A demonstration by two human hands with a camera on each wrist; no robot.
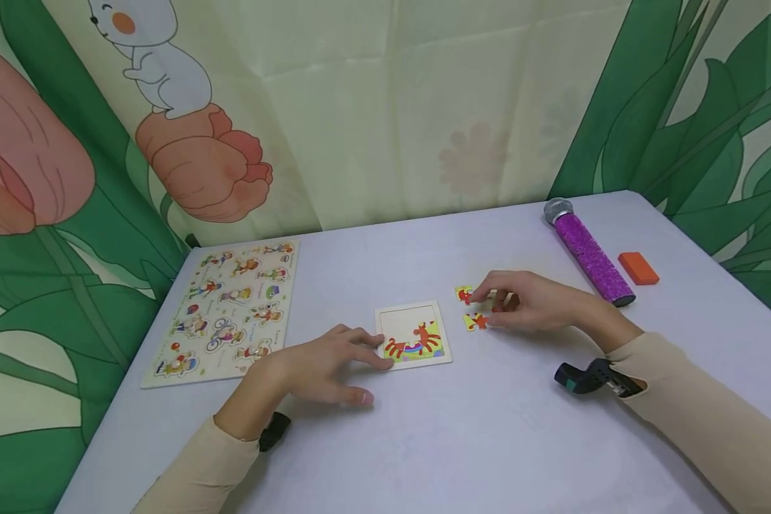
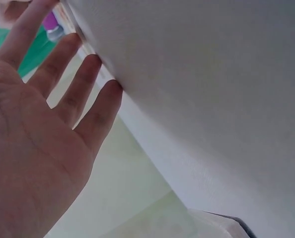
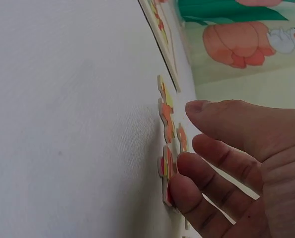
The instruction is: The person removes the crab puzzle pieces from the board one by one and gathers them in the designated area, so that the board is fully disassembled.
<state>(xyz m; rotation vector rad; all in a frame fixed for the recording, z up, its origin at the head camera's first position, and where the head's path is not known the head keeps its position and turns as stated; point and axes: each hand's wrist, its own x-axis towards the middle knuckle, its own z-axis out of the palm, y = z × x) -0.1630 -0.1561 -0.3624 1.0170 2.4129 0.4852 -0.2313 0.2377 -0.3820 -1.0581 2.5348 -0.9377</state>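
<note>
A small square jigsaw tray (image 1: 410,316) lies mid-table, its lower part filled with pieces showing red animal legs and a rainbow. My left hand (image 1: 324,365) spreads over its left side, straight fingertips at the rim. The left wrist view shows that palm and its extended fingers (image 2: 89,64). To the tray's right, my right hand (image 1: 532,300) hovers low over loose jigsaw pieces, fingers loosely bent. One yellow-and-red piece (image 1: 464,294) sits by the fingertips, another (image 1: 475,322) nearer me. In the right wrist view, a fingertip meets a piece (image 3: 167,168), and the thumb stands apart.
A larger picture puzzle board (image 1: 230,314) with several figures lies at the left. Toward the back right are a purple glitter microphone (image 1: 592,257) and an orange block (image 1: 639,268). A printed curtain (image 1: 385,107) hangs behind the white table (image 1: 450,442).
</note>
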